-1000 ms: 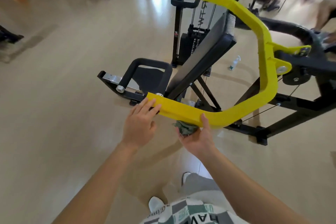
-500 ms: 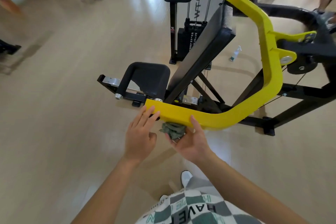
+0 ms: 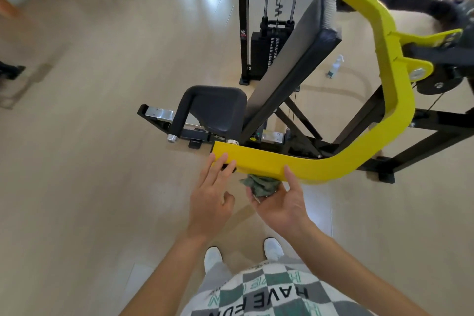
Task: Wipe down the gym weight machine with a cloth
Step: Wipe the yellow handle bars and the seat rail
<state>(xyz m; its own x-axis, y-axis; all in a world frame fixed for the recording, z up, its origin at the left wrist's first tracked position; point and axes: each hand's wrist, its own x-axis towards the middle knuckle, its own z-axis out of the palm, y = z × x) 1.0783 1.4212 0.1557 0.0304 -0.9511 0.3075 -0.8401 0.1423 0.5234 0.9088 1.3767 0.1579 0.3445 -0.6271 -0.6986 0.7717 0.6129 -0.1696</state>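
— Under the yellow arm [image 3: 269, 161] of the weight machine [image 3: 441, 133], what's hidden?

— Most of the cloth [image 3: 260, 183]. Only a crumpled grey-green wad shows, pressed against the arm's underside. The right hand [image 3: 279, 202] cups it in curled fingers, thumb up on the arm's near face.

— And the left hand [image 3: 210, 200]?

— Fingers straight, tips resting on the arm's squared end, holding nothing.

— Which way does the arm run?

— Its near bar lies left to right with the free end pointing left, then bends away at the right. It's glossy painted box-section. Beyond it sits a black padded seat [image 3: 218, 108]; the far end is blurred.
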